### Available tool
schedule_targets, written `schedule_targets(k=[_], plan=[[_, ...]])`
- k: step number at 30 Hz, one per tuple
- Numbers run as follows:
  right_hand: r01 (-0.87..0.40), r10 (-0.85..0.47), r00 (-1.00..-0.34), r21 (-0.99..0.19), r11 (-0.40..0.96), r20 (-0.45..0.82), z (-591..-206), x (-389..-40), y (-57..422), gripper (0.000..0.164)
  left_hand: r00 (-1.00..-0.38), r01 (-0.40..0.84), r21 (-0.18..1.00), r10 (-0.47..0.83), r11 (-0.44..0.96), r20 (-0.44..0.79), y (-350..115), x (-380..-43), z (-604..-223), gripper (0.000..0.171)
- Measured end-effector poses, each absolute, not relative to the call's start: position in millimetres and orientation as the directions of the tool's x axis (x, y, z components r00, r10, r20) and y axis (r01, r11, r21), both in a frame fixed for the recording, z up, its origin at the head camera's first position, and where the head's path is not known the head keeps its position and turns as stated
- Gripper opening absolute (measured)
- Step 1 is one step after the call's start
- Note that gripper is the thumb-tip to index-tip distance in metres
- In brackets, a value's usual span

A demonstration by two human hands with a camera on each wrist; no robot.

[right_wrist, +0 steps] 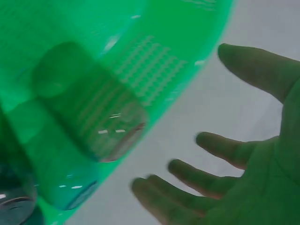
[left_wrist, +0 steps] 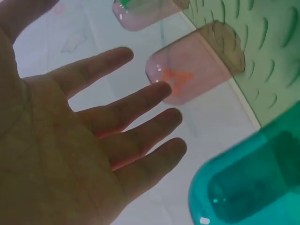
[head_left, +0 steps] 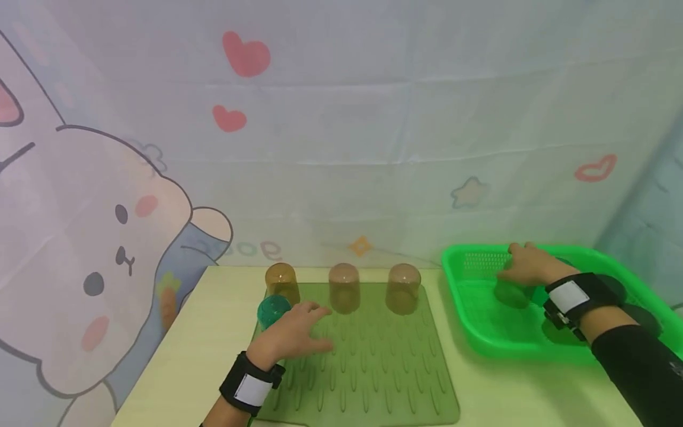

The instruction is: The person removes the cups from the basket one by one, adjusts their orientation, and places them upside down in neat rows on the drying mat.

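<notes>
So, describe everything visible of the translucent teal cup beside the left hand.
The translucent teal, round-ended cup looks glossy, plastic or glass. It stands upside down, closed end uppermost, on the left side of the green ridged mat, in front of the amber see-through cup. The left hand partly hides it in the head view; the left wrist view shows them apart.

Pale table (head_left: 181, 356) beneath mat (head_left: 376, 379), basket (head_left: 525, 351)
</notes>
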State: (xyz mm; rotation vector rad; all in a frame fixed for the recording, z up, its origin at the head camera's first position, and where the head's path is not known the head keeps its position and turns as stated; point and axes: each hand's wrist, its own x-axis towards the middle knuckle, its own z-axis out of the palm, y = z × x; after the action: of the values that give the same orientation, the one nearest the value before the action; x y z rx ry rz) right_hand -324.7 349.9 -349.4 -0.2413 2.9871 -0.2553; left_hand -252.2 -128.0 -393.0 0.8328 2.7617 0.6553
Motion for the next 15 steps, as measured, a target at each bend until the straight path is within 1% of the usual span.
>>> schedule_targets(k=[3,7,15], plan=[[-0.107,-0.123,-0.987,-0.148,0.983,-0.105,-360.6,-332.8,359.6,0.084,-0.818,0.488,0.432,0.570,0.759,-0.078,-125.0,-251.3,-394.0,0.061],[-0.054,-0.067,-0.994,-0.147,0.988,-0.088,-372.5,-342.7,374.2,0.089,-0.808,0.488,0.419,0.578,0.766,-0.115,-121.0,-249.9,-393.9,0.059],[0.019,0.002,-0.995,-0.163,0.986,-0.104,-387.1,-353.0,388.4,0.084,-0.796,0.483,0.409,0.582,0.775,-0.163,-117.9,-246.1,-393.4,0.060]])
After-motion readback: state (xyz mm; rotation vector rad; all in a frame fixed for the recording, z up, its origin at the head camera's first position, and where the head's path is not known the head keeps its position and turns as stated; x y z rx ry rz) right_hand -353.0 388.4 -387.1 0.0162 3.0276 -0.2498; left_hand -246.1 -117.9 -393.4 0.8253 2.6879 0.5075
